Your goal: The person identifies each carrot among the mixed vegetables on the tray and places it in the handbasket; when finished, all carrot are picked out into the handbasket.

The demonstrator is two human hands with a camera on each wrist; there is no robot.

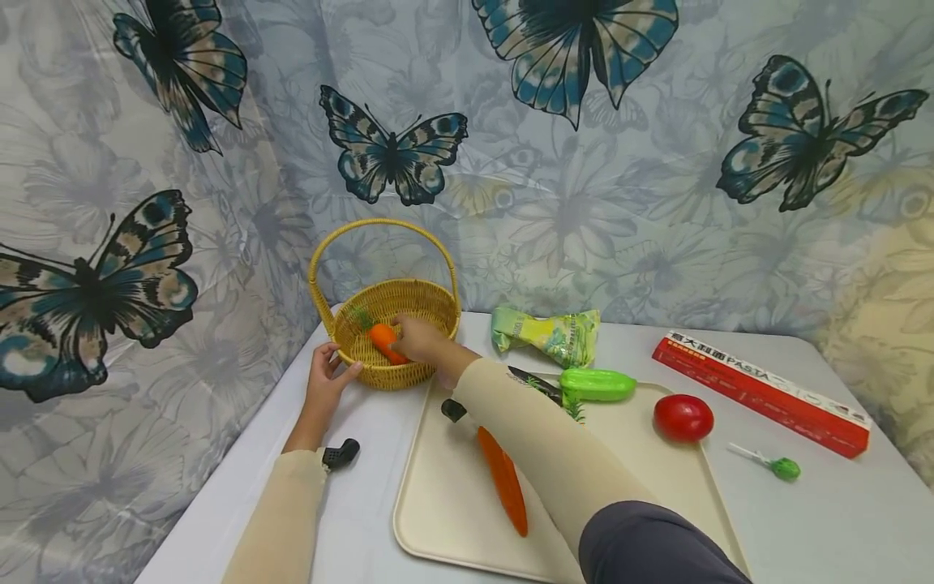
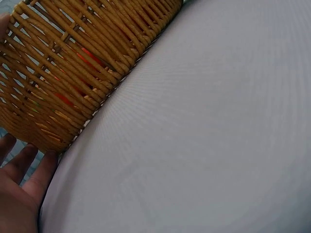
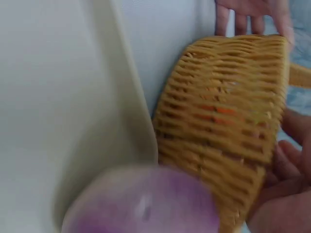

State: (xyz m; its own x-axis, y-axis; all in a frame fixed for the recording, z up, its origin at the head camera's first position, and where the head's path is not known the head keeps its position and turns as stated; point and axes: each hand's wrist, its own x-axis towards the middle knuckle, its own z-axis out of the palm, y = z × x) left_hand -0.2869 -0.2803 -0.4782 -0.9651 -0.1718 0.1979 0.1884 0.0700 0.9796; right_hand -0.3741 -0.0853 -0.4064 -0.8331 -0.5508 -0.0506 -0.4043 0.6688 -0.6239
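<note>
Head view: the basket (image 1: pixel 387 377) stands at nine o'clock from centre, and the orange carrot (image 1: pixel 383 337) lies inside it, green end between ten and eleven o'clock. My right hand (image 1: pixel 425 339) reaches over the rim from four o'clock, bent fingers against that carrot; I cannot tell whether they pinch it or merely touch. My left hand (image 1: pixel 328 384) is spread at the basket's eight o'clock, fingers fairly straight along the wall, thumb at the rim.

I judge that a light support: should my right hand bear down on the rim, the basket could tip toward four o'clock. Lifting out carelessly, I might drag the carrot up with my fingers. My sleeve (image 1: pixel 540 438) crosses the tray (image 1: pixel 438 503), so a sideways sweep could knock the long orange vegetable (image 1: pixel 503 484) at six o'clock or roll the rounded purple thing (image 3: pixel 146 204), blurred at six o'clock in the right wrist view.
</note>
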